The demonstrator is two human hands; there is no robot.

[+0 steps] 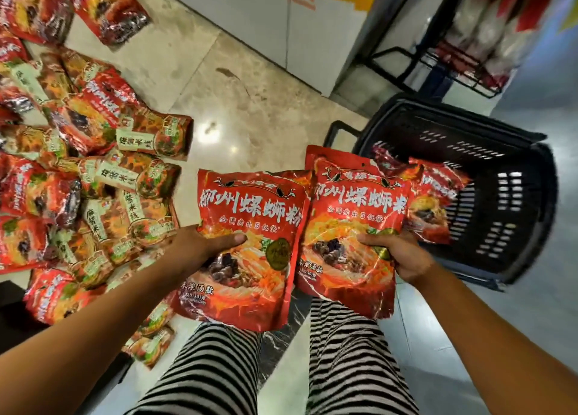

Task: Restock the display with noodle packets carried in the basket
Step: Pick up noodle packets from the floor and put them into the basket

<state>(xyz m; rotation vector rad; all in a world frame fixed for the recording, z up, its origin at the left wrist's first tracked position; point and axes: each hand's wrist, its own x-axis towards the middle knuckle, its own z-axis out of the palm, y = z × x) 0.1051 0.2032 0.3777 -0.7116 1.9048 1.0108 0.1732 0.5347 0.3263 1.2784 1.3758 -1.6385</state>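
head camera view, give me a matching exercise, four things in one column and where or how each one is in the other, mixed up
Column A
1. left hand
2. right hand
3. basket
4. green-label packets

Column B
a. dark, with slotted walls, at the far right
b. heaped on the pale marbled surface at the left
c. grips the packet nearer the heap
d. grips the packet nearer the basket

Pairs: 1-c, 2-d, 3-a, 4-b
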